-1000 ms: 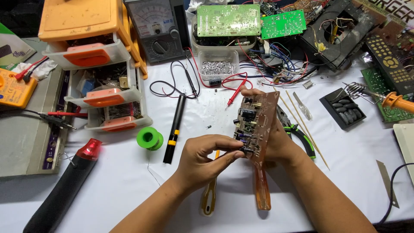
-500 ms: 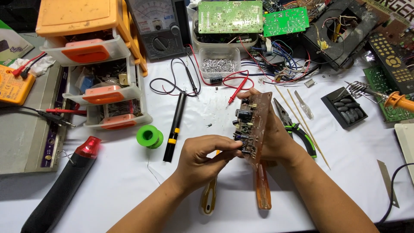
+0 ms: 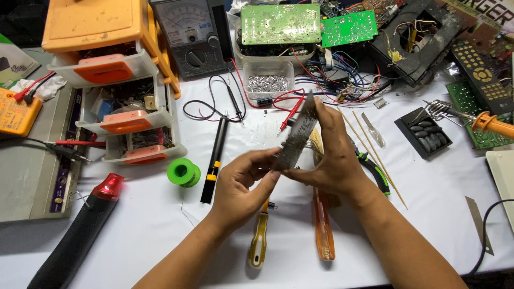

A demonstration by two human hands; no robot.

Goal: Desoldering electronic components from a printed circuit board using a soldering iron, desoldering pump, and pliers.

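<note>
At frame centre, above the desk [image 3: 160, 225], both hands clamp the board [image 3: 296, 136]: left hand [image 3: 243, 184] on its lower end, right hand [image 3: 332, 155] alongside. Long axis runs lower left to upper right.

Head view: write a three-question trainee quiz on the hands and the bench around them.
1. True or false: both hands hold the circuit board up off the white table.
2. Which lies nearest the left hand? A) green solder spool B) orange-handled soldering iron C) yellow multimeter
3. Fill in: below the right hand lies a screwdriver with a clear ______ handle.

Key
1. True: the left hand pinches its lower edge, and the right hand backs it from behind.
2. A
3. orange
</note>
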